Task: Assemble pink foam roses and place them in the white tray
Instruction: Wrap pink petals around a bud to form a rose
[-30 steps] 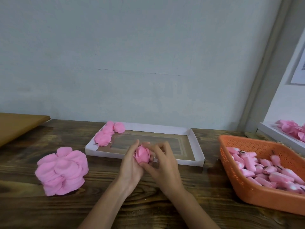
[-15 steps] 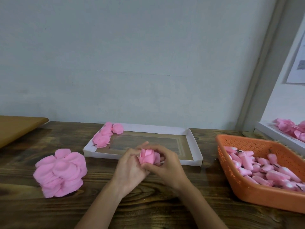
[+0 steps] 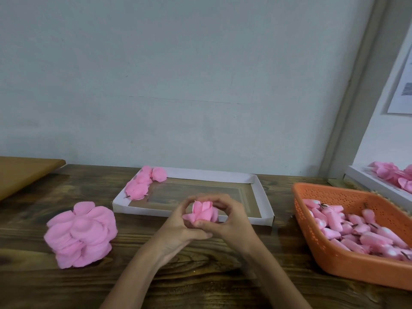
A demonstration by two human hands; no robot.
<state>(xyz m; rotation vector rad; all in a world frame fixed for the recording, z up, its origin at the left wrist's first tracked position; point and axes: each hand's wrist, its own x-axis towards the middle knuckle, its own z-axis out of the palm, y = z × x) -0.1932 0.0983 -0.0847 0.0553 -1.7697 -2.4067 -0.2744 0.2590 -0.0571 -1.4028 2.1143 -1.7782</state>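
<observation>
A pink foam rose [image 3: 202,211] is cupped between both hands just in front of the white tray [image 3: 262,197]. My left hand [image 3: 178,228] holds it from the left and below. My right hand [image 3: 231,219] wraps it from the right, thumb against its base. A few finished pink roses [image 3: 142,184] lie in the tray's far left corner. A stack of loose pink petals [image 3: 81,231] sits on the wooden table to the left. An orange basket [image 3: 347,264] of pink foam buds stands at the right.
A brown board [image 3: 24,172] lies at the far left edge of the table. Another white tray with pink pieces [image 3: 379,184] sits at the far right behind the basket. A pale wall rises just behind the table.
Both hands have shifted slightly right and nearer to me with the rose, and the fingers have opened around it so its petals show more.
</observation>
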